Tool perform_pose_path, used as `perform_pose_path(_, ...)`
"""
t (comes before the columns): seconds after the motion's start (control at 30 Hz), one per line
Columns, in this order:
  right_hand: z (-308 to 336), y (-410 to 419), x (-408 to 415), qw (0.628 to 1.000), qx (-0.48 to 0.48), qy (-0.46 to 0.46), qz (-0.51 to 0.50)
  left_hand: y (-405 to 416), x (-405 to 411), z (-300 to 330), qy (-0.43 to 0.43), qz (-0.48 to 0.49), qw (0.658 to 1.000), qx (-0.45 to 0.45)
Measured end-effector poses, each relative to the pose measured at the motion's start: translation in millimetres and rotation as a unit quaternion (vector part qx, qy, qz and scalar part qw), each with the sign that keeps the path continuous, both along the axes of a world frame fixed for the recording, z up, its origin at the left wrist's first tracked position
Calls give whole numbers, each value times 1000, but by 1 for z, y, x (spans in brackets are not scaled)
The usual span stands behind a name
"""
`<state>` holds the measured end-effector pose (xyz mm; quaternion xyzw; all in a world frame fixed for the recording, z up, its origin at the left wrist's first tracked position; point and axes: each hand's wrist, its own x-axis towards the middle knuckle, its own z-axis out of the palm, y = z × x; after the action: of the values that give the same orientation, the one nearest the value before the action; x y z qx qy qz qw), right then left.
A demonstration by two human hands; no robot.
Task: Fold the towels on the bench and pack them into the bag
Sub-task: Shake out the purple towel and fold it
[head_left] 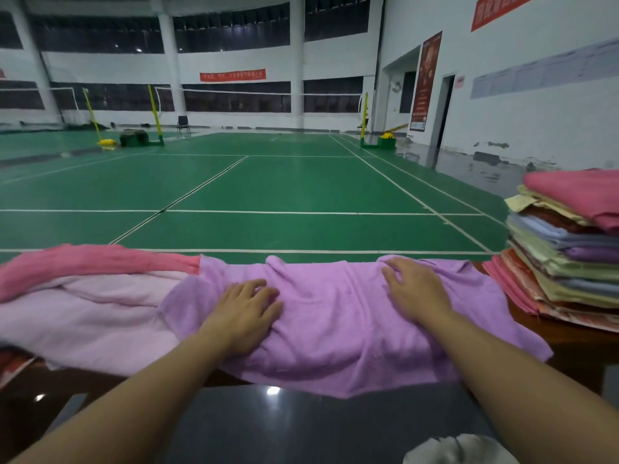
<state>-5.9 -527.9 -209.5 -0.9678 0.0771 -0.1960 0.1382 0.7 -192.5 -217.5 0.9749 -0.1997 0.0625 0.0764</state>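
A purple towel (335, 316) lies spread and rumpled across the dark wooden bench (569, 346) in front of me. My left hand (246, 311) rests flat on its left part, fingers spread. On the towel's right part lies my right hand (413, 293), also flat, fingers pointing toward the far edge. A pale pink towel (93, 316) and a brighter pink towel (90, 262) lie on the bench to the left, the purple one overlapping them. No bag is recognisable in view.
A tall stack of folded towels (576, 249) in pink, yellow, blue and purple stands on the bench at the right. A green badminton court (268, 189) with net posts stretches beyond. Something white (459, 450) shows at the bottom edge.
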Motion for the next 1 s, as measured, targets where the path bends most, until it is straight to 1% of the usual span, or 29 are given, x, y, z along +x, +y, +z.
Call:
perform_pose_path(0.03, 2, -3, -2, 999, 8, -31, -28, 2, -4, -1, 27, 8, 999, 35)
perform_pose_path(0.07, 4, -8, -5, 997, 14, -42, -63, 2, -8, 0, 50, 14, 995, 89)
perform_pose_path(0.13, 10, -23, -8, 990, 27, -23, -135, -5, -17, 6, 82, 40, 984, 156)
perform_pose_path(0.2, 17, -38, -14, 978, 55, 27, -201, -19, -28, 18, 75, 97, 979, 163)
perform_pose_path(0.27, 19, -52, -18, 963, 81, 78, -246, -41, -33, 31, 47, 155, 977, 136)
perform_pose_path(0.3, 18, -58, -20, 957, 85, 97, -260, -52, -31, 35, 27, 152, 980, 124)
perform_pose_path(0.37, 17, -67, -25, 949, 81, 118, -282, -73, -20, 35, -13, 76, 994, 74)
perform_pose_path(0.43, 17, -73, -29, 937, 82, 146, -307, -88, -8, 29, 4, -27, 1000, 3)
perform_pose_path(0.5, 20, -83, -27, 924, 91, 179, -326, -101, 0, 23, 29, -92, 993, -68)
perform_pose_path(0.57, 18, -104, -21, 924, 67, 193, -322, -113, -1, 16, 43, -116, 984, -128)
perform_pose_path(0.6, 18, -110, -18, 929, 43, 202, -308, -118, -2, 13, 45, -112, 983, -137)
perform_pose_path(0.63, 23, -109, -19, 937, 22, 211, -279, -122, -2, 9, 50, -99, 986, -124)
perform_pose_path(0.7, 34, -102, -23, 952, -12, 222, -212, -126, -4, 4, 67, -65, 995, -42)
perform_pose_path(0.73, 42, -95, -26, 954, -11, 220, -202, -127, -4, 3, 74, -54, 996, -11)
perform_pose_path(0.8, 52, -91, -27, 954, 33, 220, -203, -126, -2, 3, 90, -43, 995, 16)
perform_pose_path(0.9, 65, -90, -36, 943, 148, 226, -195, -121, 2, 5, 93, -39, 994, 33)
perform_pose_path(0.97, 71, -93, -39, 940, 222, 206, -158, -118, 3, 4, 83, -36, 995, 35)
perform_pose_path(1.0, 72, -95, -39, 933, 275, 187, -139, -117, 2, 4, 79, -37, 996, 36)
